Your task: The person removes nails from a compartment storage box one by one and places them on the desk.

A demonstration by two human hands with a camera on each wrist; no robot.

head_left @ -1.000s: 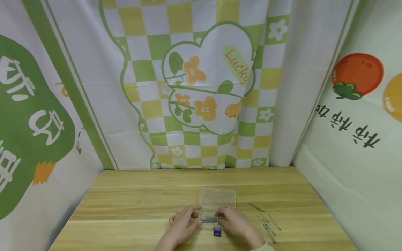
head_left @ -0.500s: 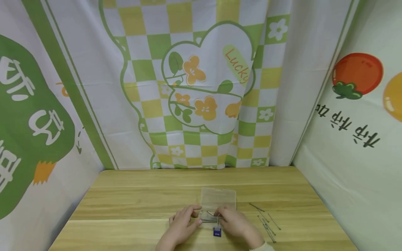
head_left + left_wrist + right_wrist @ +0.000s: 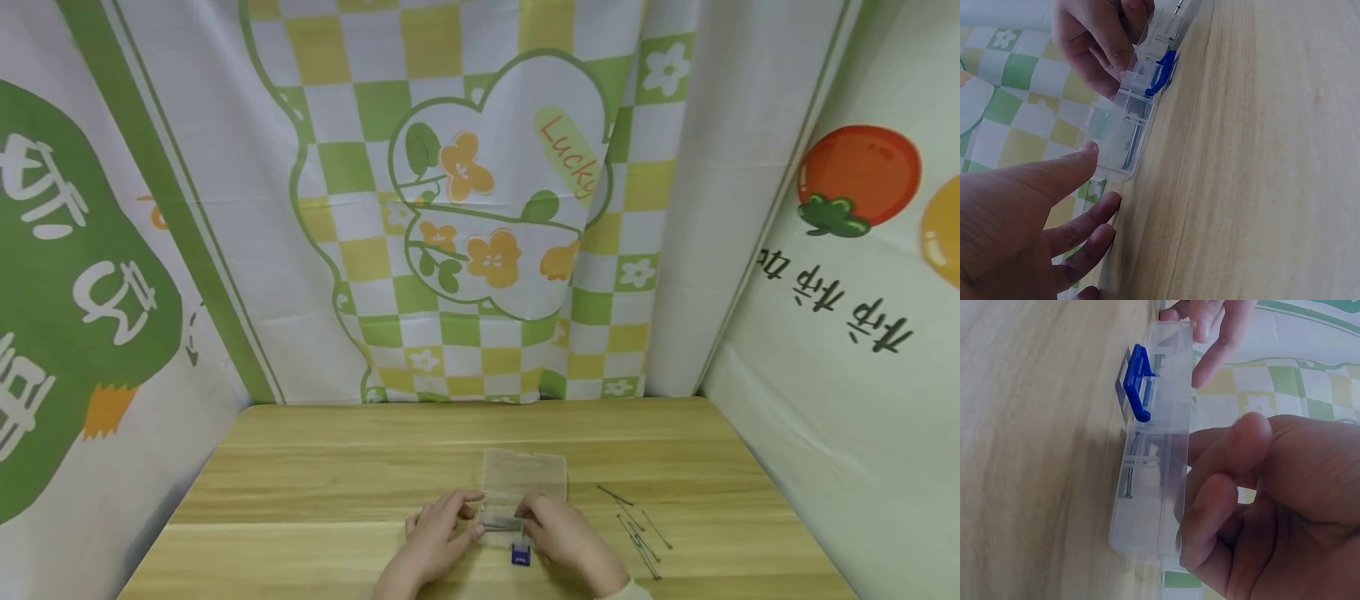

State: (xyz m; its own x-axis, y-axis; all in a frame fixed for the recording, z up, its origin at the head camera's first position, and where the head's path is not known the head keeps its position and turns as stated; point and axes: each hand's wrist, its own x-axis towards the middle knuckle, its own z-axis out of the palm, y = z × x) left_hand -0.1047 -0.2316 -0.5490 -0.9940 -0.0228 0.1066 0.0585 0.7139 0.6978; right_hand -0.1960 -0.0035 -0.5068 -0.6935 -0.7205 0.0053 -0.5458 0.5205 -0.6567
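A clear plastic box point(image 3: 495, 540) stands before me with its see-through lid point(image 3: 525, 473) folded back and a blue latch point(image 3: 521, 555) on its near side. Dark thin nails point(image 3: 501, 525) lie in its left part. In the right wrist view another nail point(image 3: 1131, 469) shows through the wall. My left hand point(image 3: 437, 535) is at the box's left end, fingers loosely extended and thumb tip point(image 3: 1090, 150) by the corner. My right hand point(image 3: 564, 535) bends its fingers down over the right part. The box hides those fingertips, so I cannot tell whether they hold a nail.
Several long thin nails point(image 3: 639, 542) lie scattered on the wooden table point(image 3: 322, 492), right of my right hand. A checkered green and yellow cloth point(image 3: 480, 358) hangs behind the table's far edge. Printed white cloth walls point(image 3: 787, 433) flank both sides.
Half a second ago a nail stuck out slantwise by my right fingertips over the box; now it no longer shows there. My left hand keeps its place, and the view has shifted slightly.
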